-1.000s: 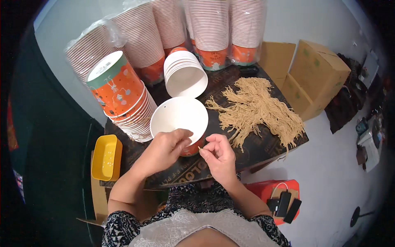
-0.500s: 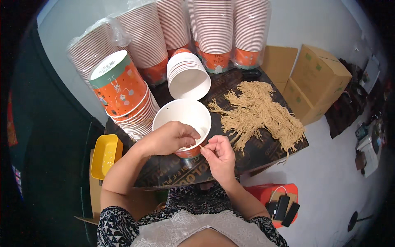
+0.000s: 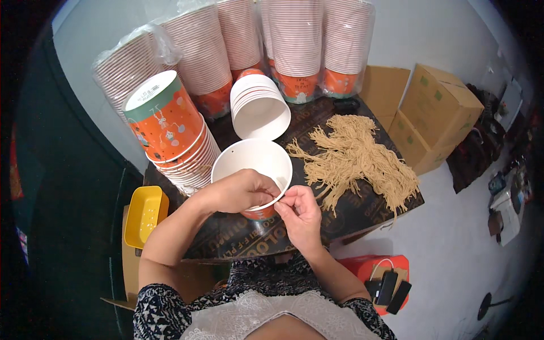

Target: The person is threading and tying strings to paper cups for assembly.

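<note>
A white-lined paper bucket [image 3: 241,161] with an orange outside stands upright at the table's near middle. A small dark hole shows high in its far wall. My left hand [image 3: 241,190] reaches over the rim into the bucket, its fingers closed against the inside of the near right wall; their tips are partly hidden. Just outside that same part of the rim, my right hand [image 3: 300,212] pinches thumb and forefinger together on what looks like a thin cord end, mostly covered by the fingers. A heap of tan cords [image 3: 357,161] lies to the right.
Nested orange buckets [image 3: 164,133] stand upside down at left, and another stack [image 3: 260,110] lies on its side behind. Tall plastic-wrapped stacks [image 3: 294,42] line the wall. A yellow basket [image 3: 146,212] sits at the left edge; cardboard boxes [image 3: 436,107] stand right of the black table [image 3: 226,238].
My left fingers have moved closer to the near right rim inside the bucket. The right hand has shifted slightly left, its pinch nearer the wall. The bucket has hardly moved.
</note>
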Motion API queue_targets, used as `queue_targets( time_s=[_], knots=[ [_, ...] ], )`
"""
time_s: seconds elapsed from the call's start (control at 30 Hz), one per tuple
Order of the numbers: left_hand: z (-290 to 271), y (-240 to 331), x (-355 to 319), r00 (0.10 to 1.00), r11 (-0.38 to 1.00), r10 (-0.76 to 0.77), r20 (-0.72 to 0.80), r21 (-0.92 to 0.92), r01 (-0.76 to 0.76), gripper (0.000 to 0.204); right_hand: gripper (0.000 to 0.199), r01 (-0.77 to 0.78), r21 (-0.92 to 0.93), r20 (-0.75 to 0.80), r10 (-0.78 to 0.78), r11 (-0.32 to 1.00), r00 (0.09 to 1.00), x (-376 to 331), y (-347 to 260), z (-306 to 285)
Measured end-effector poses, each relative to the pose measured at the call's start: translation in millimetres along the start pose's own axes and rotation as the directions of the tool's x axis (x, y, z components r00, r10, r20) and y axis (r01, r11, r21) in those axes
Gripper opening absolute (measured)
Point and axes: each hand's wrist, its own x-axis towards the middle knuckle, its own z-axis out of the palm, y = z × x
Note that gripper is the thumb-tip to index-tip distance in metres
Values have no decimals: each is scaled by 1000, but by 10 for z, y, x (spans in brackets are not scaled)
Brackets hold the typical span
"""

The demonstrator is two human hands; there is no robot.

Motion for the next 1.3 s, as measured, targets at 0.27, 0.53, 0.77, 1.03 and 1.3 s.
queue_targets(
  time_s=[0.27,0.53,0.77,1.03,1.3],
  knots=[
    [73,-53,51,1000,997,-3,-20,76,4,15,23,39,24,-75,-37,999,996,4,64,25],
    [68,129,-93,945,992,-126,-301,-17,127,13,6,302,-711,117,-316,635,942,-70,-69,-158],
    [295,90,-77,948,870,33,-316,-458,-183,11,6,340,-645,116,-352,684,929,-20,-16,-157],
    [204,55,-40,935,938,-59,-349,-339,-67,9,18,88,-518,88,-49,851,995,54,-306,-243],
    [134,2,15,943,902,-136,-305,-431,-9,10,10,407,-288,437,-259,867,861,640,-1094,-258]
  ],
)
